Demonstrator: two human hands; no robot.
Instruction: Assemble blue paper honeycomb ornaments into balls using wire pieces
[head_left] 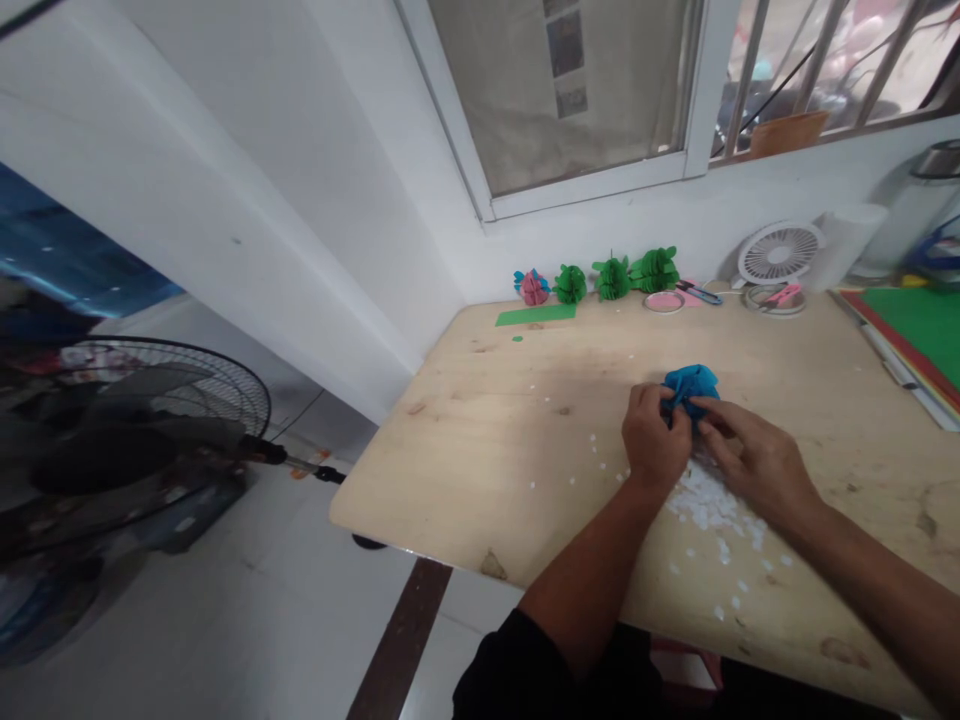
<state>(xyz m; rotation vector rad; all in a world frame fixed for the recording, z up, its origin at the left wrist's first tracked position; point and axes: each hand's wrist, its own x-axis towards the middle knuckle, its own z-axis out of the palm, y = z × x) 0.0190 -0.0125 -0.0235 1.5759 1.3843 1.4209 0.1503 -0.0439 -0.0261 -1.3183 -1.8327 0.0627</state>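
Observation:
A crumpled or folded blue paper piece (694, 382) is held just above the wooden table (465, 430). My left hand (658, 435) pinches its left lower edge between thumb and fingers. From the right, my right hand (757, 455) grips the same piece at its lower right side, fingers bent inward. Small white paper bits (712, 500) lie scattered beneath and in front of both hands. The underside of the blue piece is hidden by my fingers.
Several green paper figures (613, 278) and a pink-blue one (534, 287) line the back edge. A green strip (536, 315), small white fan (780, 252), cutter (699, 292) and coloured sheets (919, 330) lie around. A large black fan (142, 440) stands left on the floor.

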